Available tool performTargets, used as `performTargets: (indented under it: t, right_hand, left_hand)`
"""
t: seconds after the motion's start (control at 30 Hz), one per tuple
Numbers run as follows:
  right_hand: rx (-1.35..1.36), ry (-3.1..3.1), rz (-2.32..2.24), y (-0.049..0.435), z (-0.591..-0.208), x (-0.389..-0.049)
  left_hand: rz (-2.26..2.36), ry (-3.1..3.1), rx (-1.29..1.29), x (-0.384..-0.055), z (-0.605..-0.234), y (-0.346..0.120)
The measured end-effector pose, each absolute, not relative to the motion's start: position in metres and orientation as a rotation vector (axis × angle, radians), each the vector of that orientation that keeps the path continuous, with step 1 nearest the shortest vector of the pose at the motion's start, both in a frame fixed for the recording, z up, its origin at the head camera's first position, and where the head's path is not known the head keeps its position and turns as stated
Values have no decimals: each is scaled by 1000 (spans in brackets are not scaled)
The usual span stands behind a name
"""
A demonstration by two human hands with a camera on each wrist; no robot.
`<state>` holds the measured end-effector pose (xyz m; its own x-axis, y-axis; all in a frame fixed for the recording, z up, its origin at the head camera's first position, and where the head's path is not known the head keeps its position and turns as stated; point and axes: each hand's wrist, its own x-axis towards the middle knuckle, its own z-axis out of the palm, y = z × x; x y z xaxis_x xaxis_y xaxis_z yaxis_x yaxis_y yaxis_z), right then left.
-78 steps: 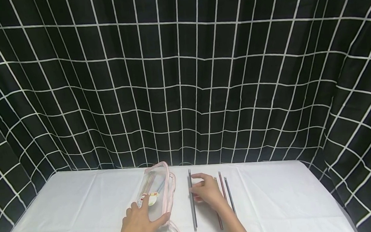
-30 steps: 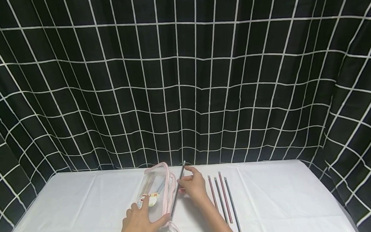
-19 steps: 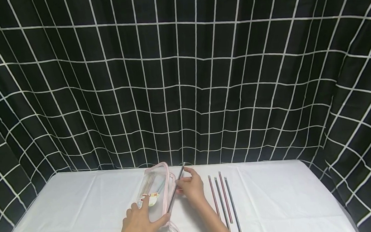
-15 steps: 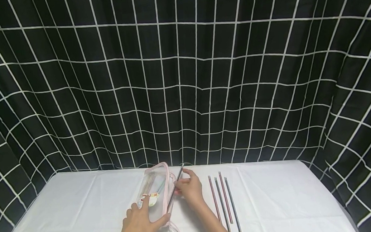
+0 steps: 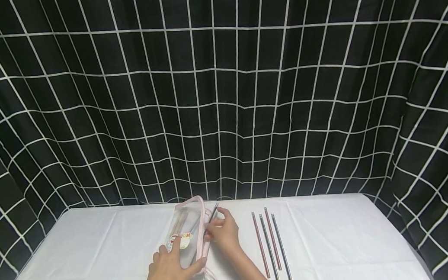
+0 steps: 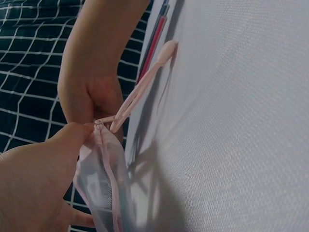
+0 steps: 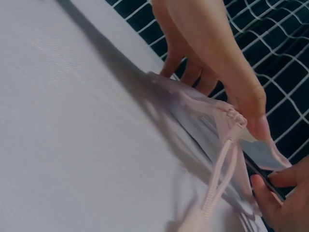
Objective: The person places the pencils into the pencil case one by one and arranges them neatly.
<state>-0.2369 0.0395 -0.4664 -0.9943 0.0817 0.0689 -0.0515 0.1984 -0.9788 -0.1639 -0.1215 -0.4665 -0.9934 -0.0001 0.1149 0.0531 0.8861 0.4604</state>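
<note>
While the left hand [image 5: 165, 267] grips the pouch [image 5: 194, 242], the right hand [image 5: 224, 233], pouch at its nine o'clock, pinches a dark pencil [image 5: 213, 212] slanting one-to-seven, lower end inside.

At lower centre, on a white desk [image 5: 99, 253], a left hand [image 5: 166, 270] holds a see-through, pink-edged pouch [image 5: 200, 241]; a right hand [image 5: 223, 235] pinches a dark pencil [image 5: 213, 212], part-way inside it. To their right lie four pencils [image 5: 267, 241]. Black, white-gridded cloth [image 5: 228, 92] fills the upper frame.
</note>
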Motion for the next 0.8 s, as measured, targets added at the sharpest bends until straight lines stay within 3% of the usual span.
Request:
performTargets:
  t: [0.8]
  right_hand:
    - [55,-2374,1953,30,-477,-234]
  left_hand:
    - [-729,-2957,-59,-164,-467,-122]
